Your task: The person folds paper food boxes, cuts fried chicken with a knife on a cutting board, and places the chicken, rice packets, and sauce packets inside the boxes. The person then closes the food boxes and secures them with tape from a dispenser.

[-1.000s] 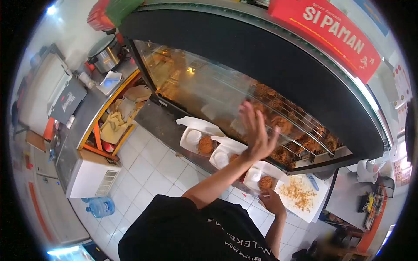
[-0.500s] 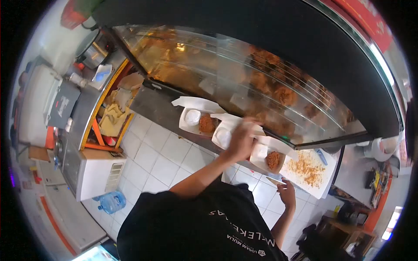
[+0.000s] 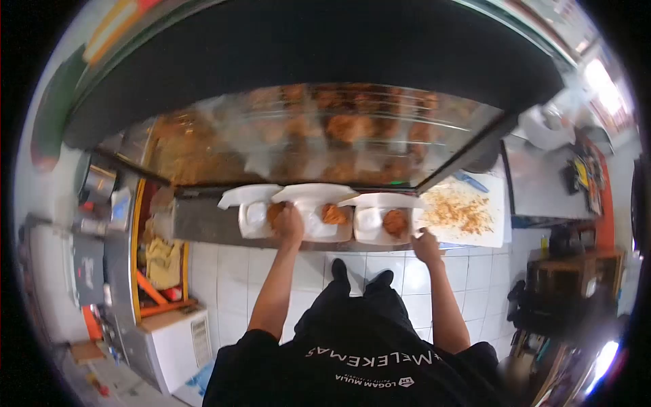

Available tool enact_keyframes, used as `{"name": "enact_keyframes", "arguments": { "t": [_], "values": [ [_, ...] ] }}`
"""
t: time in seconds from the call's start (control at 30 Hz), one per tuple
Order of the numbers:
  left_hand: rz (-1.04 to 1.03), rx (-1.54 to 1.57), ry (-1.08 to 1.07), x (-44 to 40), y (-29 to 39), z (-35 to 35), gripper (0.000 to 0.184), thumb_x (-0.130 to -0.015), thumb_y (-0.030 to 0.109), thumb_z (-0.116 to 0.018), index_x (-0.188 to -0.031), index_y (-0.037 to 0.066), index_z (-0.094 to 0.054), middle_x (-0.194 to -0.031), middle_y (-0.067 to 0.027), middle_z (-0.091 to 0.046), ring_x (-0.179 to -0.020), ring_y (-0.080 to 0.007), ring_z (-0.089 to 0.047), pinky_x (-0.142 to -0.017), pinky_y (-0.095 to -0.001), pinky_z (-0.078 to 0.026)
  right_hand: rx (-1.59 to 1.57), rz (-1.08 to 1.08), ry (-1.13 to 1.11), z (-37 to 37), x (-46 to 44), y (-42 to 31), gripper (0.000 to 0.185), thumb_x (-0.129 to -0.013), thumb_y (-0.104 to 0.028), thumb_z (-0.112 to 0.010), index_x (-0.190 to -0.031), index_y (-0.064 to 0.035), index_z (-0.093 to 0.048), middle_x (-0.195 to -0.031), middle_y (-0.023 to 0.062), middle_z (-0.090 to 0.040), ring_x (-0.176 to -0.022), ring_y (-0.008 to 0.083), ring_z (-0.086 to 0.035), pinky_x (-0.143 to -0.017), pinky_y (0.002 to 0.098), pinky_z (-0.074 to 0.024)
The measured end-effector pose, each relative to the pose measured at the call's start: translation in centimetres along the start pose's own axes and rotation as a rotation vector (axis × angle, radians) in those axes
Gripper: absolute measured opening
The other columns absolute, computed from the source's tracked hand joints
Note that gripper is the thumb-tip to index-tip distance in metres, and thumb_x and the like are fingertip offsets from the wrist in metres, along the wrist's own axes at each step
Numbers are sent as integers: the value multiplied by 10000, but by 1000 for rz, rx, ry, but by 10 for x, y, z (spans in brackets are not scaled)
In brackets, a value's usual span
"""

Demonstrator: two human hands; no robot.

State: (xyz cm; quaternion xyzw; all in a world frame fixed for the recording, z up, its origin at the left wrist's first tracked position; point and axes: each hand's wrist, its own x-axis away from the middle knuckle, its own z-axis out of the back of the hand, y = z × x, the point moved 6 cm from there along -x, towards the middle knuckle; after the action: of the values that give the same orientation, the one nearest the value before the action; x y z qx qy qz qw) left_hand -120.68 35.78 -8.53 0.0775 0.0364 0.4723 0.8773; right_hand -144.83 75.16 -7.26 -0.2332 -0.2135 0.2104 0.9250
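Three open white paper boxes stand side by side on the dark counter ledge: a left box (image 3: 252, 229), a middle box (image 3: 325, 235) and a right box (image 3: 369, 236). Each contains a white wrapped bundle, such as the one (image 3: 368, 220) on the right, and a piece of fried chicken (image 3: 395, 222). My left hand (image 3: 290, 225) is closed over the place where the left and middle boxes meet, close to the left piece of chicken (image 3: 274, 213); its fingertips are blurred. At the right box's outer corner, my right hand (image 3: 427, 247) has its fingers curled in against the box edge.
Behind the boxes rises a glass display case (image 3: 339, 136) with fried chicken inside. A white cutting board (image 3: 498, 224) covered in crumbs lies at right, with a blue-handled tool (image 3: 470, 182). An orange-framed shelf (image 3: 139, 271) stands left, above a tiled floor (image 3: 234, 285).
The view has turned and levelled to face the case. My left hand has moved from the middle box to the left one. My right hand has come up to the right box's corner.
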Motion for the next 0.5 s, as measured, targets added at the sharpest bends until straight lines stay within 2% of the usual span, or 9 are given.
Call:
{"name": "enact_keyframes", "arguments": {
  "t": [0.03, 0.1, 0.17, 0.2, 0.27, 0.33, 0.4, 0.47, 0.5],
  "values": [
    [-44, 4, 16, 1, -3, -1, 232, -969, 153, -541, -926, 20, -726, -881, -215, -749, -832, -380, -755, -720, -491, -613, -91, -34, -142, -10, -5, 7, 359, -950, -250, -659, -1182, 25, -660, -979, 288, -706, -1010, 391, -689, -876, 475, -539],
    [-64, -47, -70, 5, 3, 9, 236, -966, 171, -559, -918, 21, -735, -887, -216, -749, -838, -373, -755, -706, -493, -610, -210, 43, -121, -28, -13, 21, 341, -964, -257, -645, -1122, 39, -704, -867, 261, -727, -907, 371, -728, -824, 468, -563],
    [-204, -77, 82, 16, 17, 41, 207, -960, 181, -586, -946, 34, -731, -864, -217, -743, -811, -368, -751, -697, -493, -602, -42, 224, 192, 23, -8, -11, 346, -978, -271, -641, -1126, 36, -705, -879, 205, -743, -852, 324, -736, -792, 434, -570],
    [-230, -56, 120, 19, 14, 38, 191, -958, 180, -598, -964, 35, -722, -854, -215, -739, -802, -375, -744, -708, -497, -596, -379, 44, 254, 93, 4, -55, 323, -987, -266, -655, -1064, 43, -705, -993, 246, -733, -933, 369, -728, -823, 409, -559],
    [-224, 6, 137, 20, 16, 32, 174, -939, 174, -635, -990, 24, -709, -881, -212, -731, -846, -393, -716, -787, -506, -561, -566, 289, 640, 225, 26, -125, 287, -1016, -213, -635, -1164, 30, -678, -1029, 179, -738, -994, 213, -685, -861, 349, -530],
    [-189, 64, 84, 26, 12, 33, 193, -904, 162, -683, -1007, 0, -700, -955, -211, -721, -954, -416, -674, -921, -517, -501, -713, 600, 819, 345, 60, -196, 274, -1033, -158, -609, -1233, 26, -637, -1152, 121, -705, -1071, 197, -644, -954, 345, -492],
    [-223, -3, 90, 26, 24, 43, 184, -939, 178, -651, -1020, 18, -690, -924, -217, -726, -888, -409, -701, -834, -515, -546, -1051, 843, 680, 404, 71, -250, 390, -999, -94, -659, -1345, 24, -523, -1186, 126, -685, -1079, 169, -641, -941, 306, -502],
    [-231, -46, 69, 34, 26, 45, 182, -956, 188, -636, -1024, 26, -684, -925, -223, -727, -866, -405, -713, -789, -514, -567, -915, 980, 646, 423, 63, -273, 538, -921, 17, -724, -1391, 21, -464, -1076, 122, -692, -957, 112, -635, -828, 233, -509],
    [-227, -53, 56, 31, 26, 42, 183, -956, 190, -636, -1022, 26, -683, -941, -225, -725, -877, -404, -712, -789, -513, -566, -1017, 1072, 485, 423, 62, -274, 555, -920, 1, -734, -1400, 16, -455, -1025, 81, -673, -920, 87, -612, -801, 224, -498]
  ]
}}
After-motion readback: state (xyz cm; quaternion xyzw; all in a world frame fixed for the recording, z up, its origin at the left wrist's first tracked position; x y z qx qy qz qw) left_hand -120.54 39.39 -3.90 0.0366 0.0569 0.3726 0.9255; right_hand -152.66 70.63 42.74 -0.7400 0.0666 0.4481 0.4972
